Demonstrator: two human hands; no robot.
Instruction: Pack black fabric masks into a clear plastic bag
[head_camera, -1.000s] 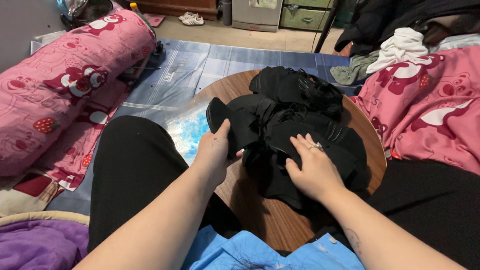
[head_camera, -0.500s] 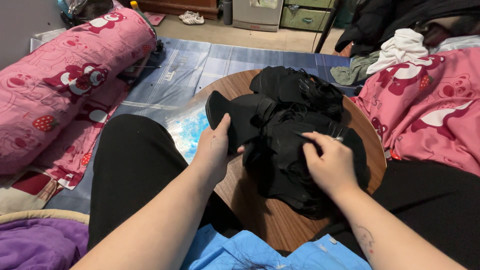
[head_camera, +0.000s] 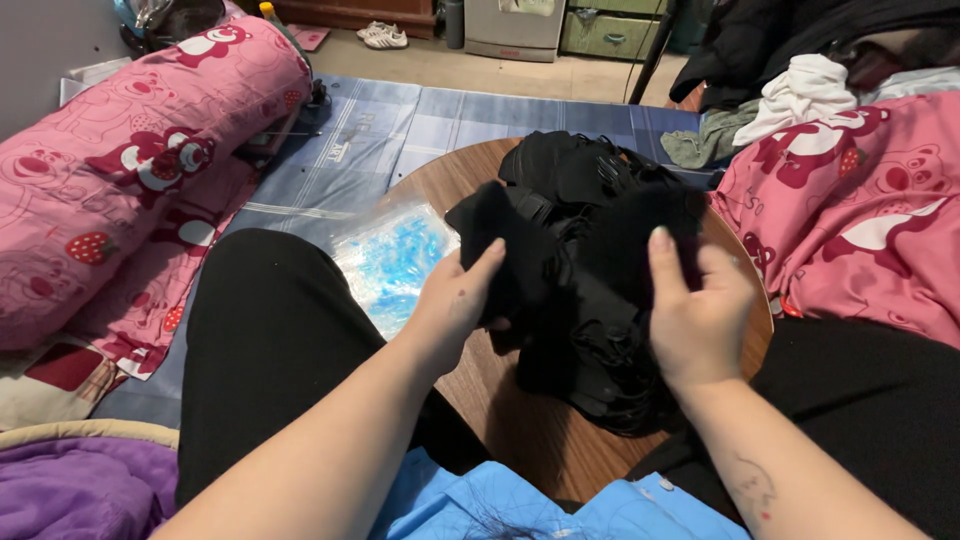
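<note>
Both the left hand and right hand pinch a black garment lifted above the round desk, apparently mid-fold.

Garment pile lies on round table; plastic bag left of it.

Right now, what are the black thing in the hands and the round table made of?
The black piece held by both hands looks like soft, matte fabric: it bends and folds limply, as does the pile beneath it. Which fibre, I cannot tell. The round table looks like wood or a wood-look surface, brown with grain streaks and a slight sheen.
</note>
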